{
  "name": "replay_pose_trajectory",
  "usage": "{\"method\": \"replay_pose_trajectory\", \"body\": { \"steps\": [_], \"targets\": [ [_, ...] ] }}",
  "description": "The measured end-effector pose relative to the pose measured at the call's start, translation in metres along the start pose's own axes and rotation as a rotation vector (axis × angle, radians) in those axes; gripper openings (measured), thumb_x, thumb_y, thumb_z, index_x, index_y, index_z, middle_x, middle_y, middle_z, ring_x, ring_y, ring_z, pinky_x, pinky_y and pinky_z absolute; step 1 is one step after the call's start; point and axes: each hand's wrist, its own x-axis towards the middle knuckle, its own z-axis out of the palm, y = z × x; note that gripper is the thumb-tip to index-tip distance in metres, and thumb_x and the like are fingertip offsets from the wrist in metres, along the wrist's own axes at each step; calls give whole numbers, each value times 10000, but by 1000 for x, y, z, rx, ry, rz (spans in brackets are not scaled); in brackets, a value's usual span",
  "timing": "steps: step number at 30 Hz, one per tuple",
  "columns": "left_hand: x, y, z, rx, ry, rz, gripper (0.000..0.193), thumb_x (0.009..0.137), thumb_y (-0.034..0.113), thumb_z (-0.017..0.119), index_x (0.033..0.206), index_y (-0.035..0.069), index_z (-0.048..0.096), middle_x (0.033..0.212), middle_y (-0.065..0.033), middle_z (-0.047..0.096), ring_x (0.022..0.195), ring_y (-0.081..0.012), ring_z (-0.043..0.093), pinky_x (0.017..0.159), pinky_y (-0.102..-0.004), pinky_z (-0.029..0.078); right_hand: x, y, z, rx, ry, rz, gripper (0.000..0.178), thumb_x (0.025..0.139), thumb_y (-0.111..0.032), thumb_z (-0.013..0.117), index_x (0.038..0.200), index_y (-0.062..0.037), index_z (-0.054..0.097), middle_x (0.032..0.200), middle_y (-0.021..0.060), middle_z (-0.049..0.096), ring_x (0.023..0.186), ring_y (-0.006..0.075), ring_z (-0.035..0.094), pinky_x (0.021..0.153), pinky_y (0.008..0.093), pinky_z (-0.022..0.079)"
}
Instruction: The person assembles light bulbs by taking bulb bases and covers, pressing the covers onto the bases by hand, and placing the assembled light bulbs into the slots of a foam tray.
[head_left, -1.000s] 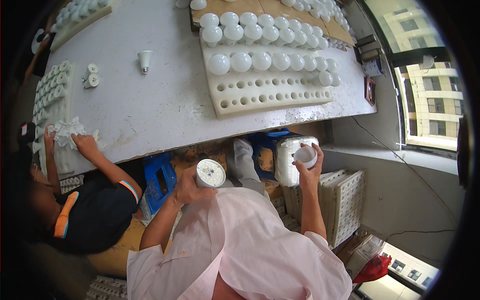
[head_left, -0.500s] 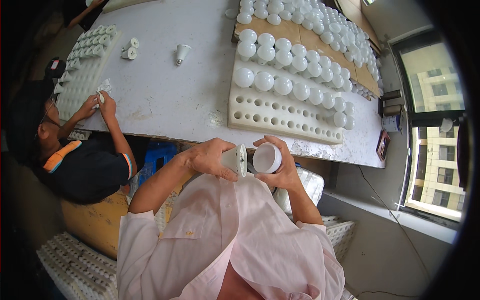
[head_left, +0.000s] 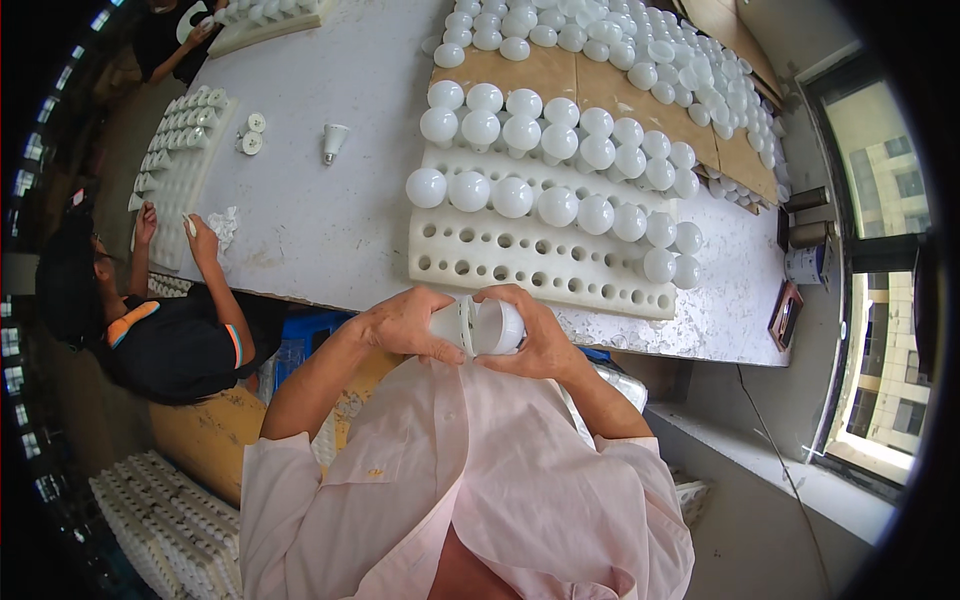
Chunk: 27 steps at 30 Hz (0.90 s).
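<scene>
My left hand (head_left: 402,324) is closed around a white, cone-shaped bulb base (head_left: 448,325), its wide end facing right. In my right hand (head_left: 546,342) is a frosted white bulb cover (head_left: 502,328), gripped from the far and near sides. The two pieces meet almost rim to rim in front of my chest, slightly askew; whether the rims touch all round I cannot tell. Just beyond my hands, on the table, lies a white foam tray (head_left: 480,250) with rows of holes. Round white bulbs (head_left: 513,197) stand in its farther rows and at its right end.
Sheets of cardboard (head_left: 550,75) hold many white bulb covers (head_left: 640,75) at the back right. One bulb (head_left: 335,142) and two bulb bases (head_left: 251,133) lie on the table (head_left: 320,220). A co-worker (head_left: 175,335) sits at left by another foam tray (head_left: 190,180). Foam trays (head_left: 165,520) are stacked lower left.
My hands have brought the bulb cover and the bulb base together, closing the gap between them. My view has shifted, and the co-worker's hands have moved apart.
</scene>
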Motion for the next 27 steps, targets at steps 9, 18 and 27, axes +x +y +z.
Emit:
{"method": "replay_pose_trajectory", "body": {
  "steps": [9,18,27],
  "targets": [
    [34,5,23,93,56,-112,399,614,218,869,832,-35,649,660,-74,637,550,-112,600,488,-253,490,-11,21,-17,-216,-104,1,796,625,-219,822,1270,-28,397,1119,173,540,1001,351,575,836,418,501],
    [56,9,15,-10,108,-100,425,638,253,826,853,-69,651,684,-105,648,532,-129,609,462,-255,487,10,48,-36,-262,-134,-189,783,610,-248,814,1229,33,425,1071,176,553,941,327,602,794,388,525],
    [72,-17,12,78,70,-31,588,805,528,628,862,-56,653,622,-93,613,437,-147,578,350,-241,409,11,55,-34,-540,-201,-184,813,591,-353,825,1229,-13,455,1162,184,567,1069,332,576,878,414,500]
  ]
}}
